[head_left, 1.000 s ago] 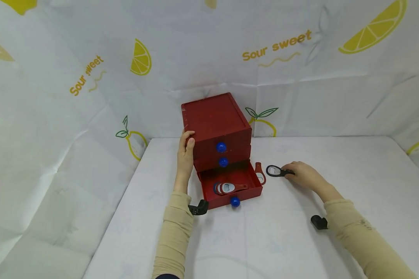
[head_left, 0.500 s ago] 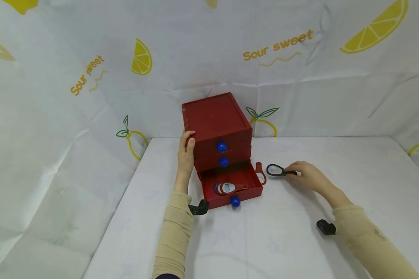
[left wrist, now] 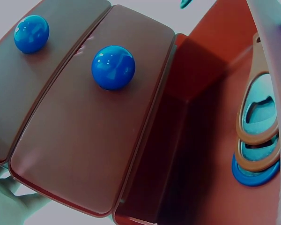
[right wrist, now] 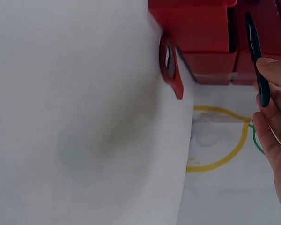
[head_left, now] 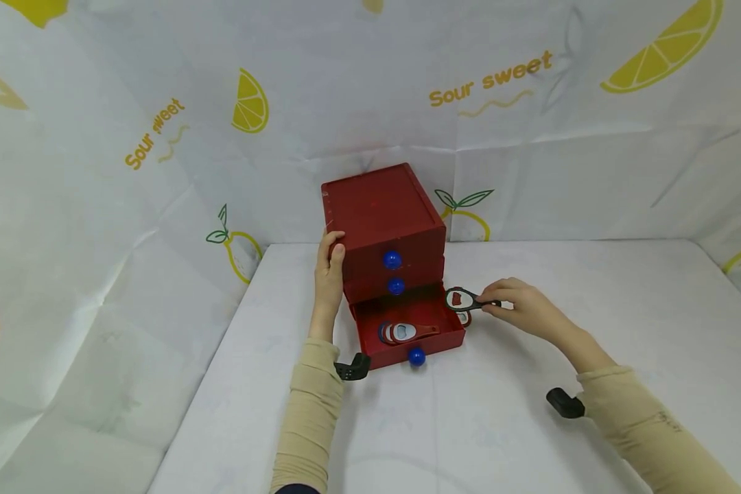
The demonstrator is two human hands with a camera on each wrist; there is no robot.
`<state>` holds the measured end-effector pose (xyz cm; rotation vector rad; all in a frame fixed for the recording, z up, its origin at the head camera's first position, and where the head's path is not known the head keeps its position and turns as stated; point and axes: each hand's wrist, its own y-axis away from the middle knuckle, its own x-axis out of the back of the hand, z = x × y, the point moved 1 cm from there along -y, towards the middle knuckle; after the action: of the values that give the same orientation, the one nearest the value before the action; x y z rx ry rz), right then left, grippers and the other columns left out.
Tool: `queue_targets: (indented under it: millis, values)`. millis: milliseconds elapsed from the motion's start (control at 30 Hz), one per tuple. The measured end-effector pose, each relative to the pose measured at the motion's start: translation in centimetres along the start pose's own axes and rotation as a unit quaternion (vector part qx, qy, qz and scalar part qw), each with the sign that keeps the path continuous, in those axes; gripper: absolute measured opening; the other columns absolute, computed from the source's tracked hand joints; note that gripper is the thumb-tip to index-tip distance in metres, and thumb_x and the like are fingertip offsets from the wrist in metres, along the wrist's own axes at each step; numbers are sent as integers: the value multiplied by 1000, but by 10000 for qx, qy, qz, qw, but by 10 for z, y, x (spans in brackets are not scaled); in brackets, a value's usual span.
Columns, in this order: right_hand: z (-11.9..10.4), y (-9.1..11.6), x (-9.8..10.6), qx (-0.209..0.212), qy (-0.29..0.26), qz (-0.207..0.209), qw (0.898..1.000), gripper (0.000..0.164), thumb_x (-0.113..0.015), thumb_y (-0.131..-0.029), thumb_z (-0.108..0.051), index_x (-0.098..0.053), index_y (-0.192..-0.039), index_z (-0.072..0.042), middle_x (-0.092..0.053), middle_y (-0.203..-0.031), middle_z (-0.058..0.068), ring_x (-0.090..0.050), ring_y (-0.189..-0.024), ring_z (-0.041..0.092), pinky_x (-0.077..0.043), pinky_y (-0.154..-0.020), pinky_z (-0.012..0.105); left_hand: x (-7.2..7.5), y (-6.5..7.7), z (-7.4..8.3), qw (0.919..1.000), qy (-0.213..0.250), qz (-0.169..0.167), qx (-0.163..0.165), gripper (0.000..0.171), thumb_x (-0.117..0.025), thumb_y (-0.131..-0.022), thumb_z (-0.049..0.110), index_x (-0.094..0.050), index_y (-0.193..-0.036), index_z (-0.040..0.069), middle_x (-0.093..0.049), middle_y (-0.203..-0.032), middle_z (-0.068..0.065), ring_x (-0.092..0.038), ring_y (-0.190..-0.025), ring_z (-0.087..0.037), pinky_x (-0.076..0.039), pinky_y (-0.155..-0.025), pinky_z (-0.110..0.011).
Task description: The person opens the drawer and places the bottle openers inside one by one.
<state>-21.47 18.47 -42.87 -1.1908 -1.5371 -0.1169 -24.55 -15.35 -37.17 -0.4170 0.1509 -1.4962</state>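
A red drawer cabinet with blue knobs has its bottom drawer pulled out. My left hand holds the cabinet's front left corner, fingers bent round its edge and thumb at the front. In the drawer lie several overlapping bottle openers, red ones on top and a blue one beneath. My right hand pinches the handle of a black bottle opener, raised beside the drawer's right wall. Below it, a red bottle opener leans against the drawer's outer right side, partly covered in the head view.
The cabinet's two upper drawers are pushed in. A white cloth covers the table. Behind stands a white backdrop printed with lemons. A dark wrist camera sits by the left sleeve, close to the drawer's front corner.
My right hand has lifted the black bottle opener off the table and carried it left, over the red one beside the drawer. The left hand stays on the cabinet.
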Motion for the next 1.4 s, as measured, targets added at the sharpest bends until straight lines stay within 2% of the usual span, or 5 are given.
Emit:
queue_targets:
  millis: [200, 733, 900, 1167, 1400]
  values:
    - [-18, -17, -13, 347, -232, -220, 9989, 24, -76, -72, -2, -72, -93, -11, -68, -94, 1, -59, -91, 16, -51, -73, 27, 0, 0, 0, 10000, 1, 14, 23, 42, -38, -99, 40, -41, -131, 12, -14, -157, -11, -15, -145, -29, -19, -113, -55]
    - [-39, -46, -51, -127, -617, -1563, 9857, 20, -71, -81, -14, -71, -101, -11, -70, -98, 2, -62, -94, 19, -51, -84, 37, 1, -3, -10, 10000, 5, 70, 29, 42, -38, -99, 41, -42, -130, 13, -17, -156, -10, -15, -145, -28, -20, -113, -54]
    - [-40, -49, -62, 74, -553, -1597, 9856, 18, -72, -80, -15, -72, -97, -10, -71, -94, 0, -63, -88, 16, -50, -81, 36, 1, -10, -31, 9999, 16, 113, -21, 46, -38, -96, 50, -44, -130, 20, -17, -156, -5, -15, -145, -24, -20, -113, -54]
    - [-41, -50, -68, 76, -386, -1553, 9871, 20, -74, -77, -17, -72, -96, -12, -72, -92, -2, -61, -89, 17, -44, -84, 39, 0, -13, -35, 9997, 8, 213, -78, 69, -37, -82, 75, -45, -128, 24, -18, -156, 0, -17, -144, -19, -20, -112, -53]
    - [-40, -49, -70, 43, -403, -1500, 9879, 20, -74, -78, -15, -72, -98, -12, -71, -94, -1, -62, -92, 19, -45, -87, 42, 0, -13, -35, 9999, 86, 135, -59, 56, -38, -91, 63, -44, -129, 23, -17, -156, -1, -17, -144, -20, -21, -112, -52]
